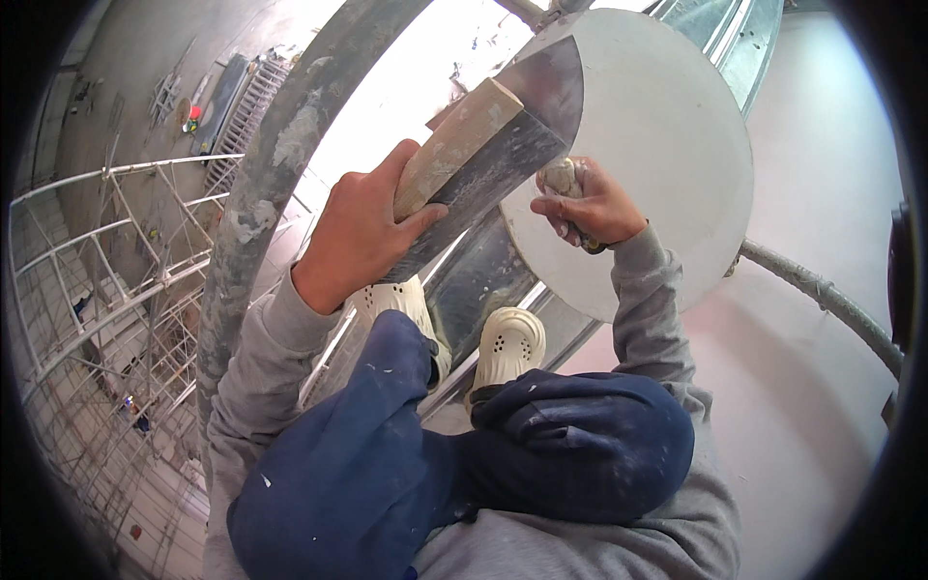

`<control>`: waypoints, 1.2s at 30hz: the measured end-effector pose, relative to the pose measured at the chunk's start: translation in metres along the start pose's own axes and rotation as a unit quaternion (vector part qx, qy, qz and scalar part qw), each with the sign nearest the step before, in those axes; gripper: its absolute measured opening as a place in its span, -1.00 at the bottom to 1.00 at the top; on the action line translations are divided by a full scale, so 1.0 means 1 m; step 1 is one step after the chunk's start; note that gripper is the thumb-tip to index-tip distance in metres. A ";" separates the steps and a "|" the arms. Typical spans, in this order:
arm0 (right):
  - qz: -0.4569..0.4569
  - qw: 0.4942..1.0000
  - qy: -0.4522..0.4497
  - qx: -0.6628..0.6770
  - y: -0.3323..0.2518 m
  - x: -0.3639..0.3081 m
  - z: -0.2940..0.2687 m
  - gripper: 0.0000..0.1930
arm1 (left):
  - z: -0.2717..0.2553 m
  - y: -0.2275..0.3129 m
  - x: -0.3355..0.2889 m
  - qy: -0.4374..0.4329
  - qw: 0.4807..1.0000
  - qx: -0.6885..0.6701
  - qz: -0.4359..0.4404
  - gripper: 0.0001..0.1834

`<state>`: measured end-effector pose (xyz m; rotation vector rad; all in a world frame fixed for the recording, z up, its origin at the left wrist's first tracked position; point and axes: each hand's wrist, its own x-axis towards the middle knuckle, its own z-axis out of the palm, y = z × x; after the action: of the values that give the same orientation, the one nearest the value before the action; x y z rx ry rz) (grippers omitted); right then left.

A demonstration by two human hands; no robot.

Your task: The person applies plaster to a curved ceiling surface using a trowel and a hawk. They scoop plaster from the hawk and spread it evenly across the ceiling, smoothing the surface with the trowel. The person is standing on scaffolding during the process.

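Note:
My left hand point(360, 220) is closed around the pale wooden back point(454, 145) of a wide-bladed plastering knife, its thumb on the grey metal blade point(483, 184). The knife is tilted up to the right. A shiny, curved metal blade point(553, 82) meets its upper end. My right hand point(594, 205) is closed on the plaster-smeared handle point(563, 178) of a trowel, beside the knife's right end. Whether the shiny blade belongs to that handle, I cannot tell. Behind the right hand is a large pale round disc point(667, 145).
My cream clogs point(509, 346) rest on a narrow metal scaffold platform point(474, 271). A thick, plaster-spotted tube point(261, 193) curves along my left. Beyond it, white scaffold frames point(126, 227) stand over a floor far below. A smooth pale wall point(812, 387) rises on the right, near a grey pipe point(822, 290).

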<state>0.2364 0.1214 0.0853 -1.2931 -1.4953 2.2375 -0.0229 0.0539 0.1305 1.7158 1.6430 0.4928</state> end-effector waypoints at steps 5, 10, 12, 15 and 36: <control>-0.014 0.999 0.040 0.033 -0.004 -0.002 0.000 -0.76 | 0.006 -0.011 -0.003 0.028 0.999 0.006 0.018 -0.48; -0.035 0.997 0.039 0.048 -0.006 -0.005 -0.001 -0.77 | -0.002 -0.003 -0.003 0.064 0.997 -0.047 -0.025 -0.49; -0.035 0.997 0.046 0.043 -0.006 -0.004 -0.004 -0.77 | 0.005 -0.001 -0.009 0.041 0.998 -0.037 -0.023 -0.49; -0.061 0.995 0.030 0.072 -0.010 -0.007 -0.005 -0.80 | 0.007 -0.002 -0.014 0.030 0.998 -0.031 -0.036 -0.51; -0.056 0.997 0.034 0.046 -0.006 -0.005 -0.003 -0.82 | 0.007 0.003 -0.011 0.047 0.997 -0.042 -0.043 -0.58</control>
<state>0.2400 0.1238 0.0931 -1.2155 -1.3884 2.1439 -0.0174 0.0418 0.1304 1.5749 1.7294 0.6007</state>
